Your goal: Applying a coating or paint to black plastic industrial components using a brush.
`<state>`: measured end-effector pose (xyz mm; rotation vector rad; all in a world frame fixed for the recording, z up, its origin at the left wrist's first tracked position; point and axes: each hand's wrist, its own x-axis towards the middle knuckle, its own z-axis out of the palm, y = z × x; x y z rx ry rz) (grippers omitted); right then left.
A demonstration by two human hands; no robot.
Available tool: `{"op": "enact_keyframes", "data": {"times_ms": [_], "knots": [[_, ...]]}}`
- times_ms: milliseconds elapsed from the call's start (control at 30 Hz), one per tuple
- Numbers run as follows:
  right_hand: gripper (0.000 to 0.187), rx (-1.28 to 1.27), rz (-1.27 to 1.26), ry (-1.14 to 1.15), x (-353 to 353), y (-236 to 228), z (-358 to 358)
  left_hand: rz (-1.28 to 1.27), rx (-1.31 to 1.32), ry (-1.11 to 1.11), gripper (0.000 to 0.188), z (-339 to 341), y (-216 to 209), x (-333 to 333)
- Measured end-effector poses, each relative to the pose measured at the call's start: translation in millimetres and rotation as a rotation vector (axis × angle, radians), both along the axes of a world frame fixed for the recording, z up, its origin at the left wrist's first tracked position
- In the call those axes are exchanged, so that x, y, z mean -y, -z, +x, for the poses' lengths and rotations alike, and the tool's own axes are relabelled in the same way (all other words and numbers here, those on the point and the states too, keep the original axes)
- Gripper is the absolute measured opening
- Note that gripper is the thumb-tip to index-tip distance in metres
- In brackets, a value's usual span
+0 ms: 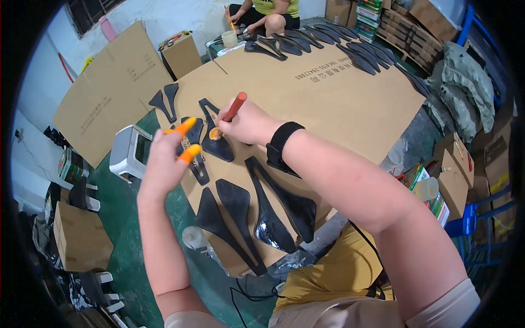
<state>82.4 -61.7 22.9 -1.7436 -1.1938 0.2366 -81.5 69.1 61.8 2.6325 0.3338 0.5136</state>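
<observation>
One red brush [235, 107] is pinched in the right hand [241, 123] over a black piece [221, 151] near the frame's middle; the left hand [164, 158] has spread, orange-tipped fingers [190, 153].

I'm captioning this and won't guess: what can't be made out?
All in the head view:
Red-handled brush: middle hidden by the right hand.
Black piece under the left hand: partly hidden by that hand.
Co-worker: head cut off by the top edge.
Pale cup near them: contents too small to tell.

Head-worn fisheye, looking down, near left hand [162, 165], right hand [245, 121]
</observation>
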Motion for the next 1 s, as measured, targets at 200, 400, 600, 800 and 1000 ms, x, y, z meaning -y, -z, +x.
{"op": "enact_keyframes", "data": {"times_ms": [200,400,600,800,1000], "knots": [[0.016,-0.054,-0.007,0.072,4.5,2.0,0.6,0.017,0.161,-0.036,0.042,-34.5,-3.9,6.6],[0.017,-0.008,0.051,0.081,12.0,-5.0,-5.9,-0.093,0.198,-0.035,0.056,-75.7,15.9,28.4],[0.019,-0.19,0.074,0.204,7.8,-10.3,-7.2,-0.187,0.101,-0.163,0.059,-114.4,34.1,29.4],[0.02,-0.291,0.099,0.259,15.2,-6.1,-8.5,-0.258,0.041,-0.181,0.056,-123.2,47.2,31.2],[0.023,-0.4,0.144,0.311,18.5,-14.3,-8.5,-0.209,0.028,-0.109,0.052,-120.8,47.0,36.6]]}}
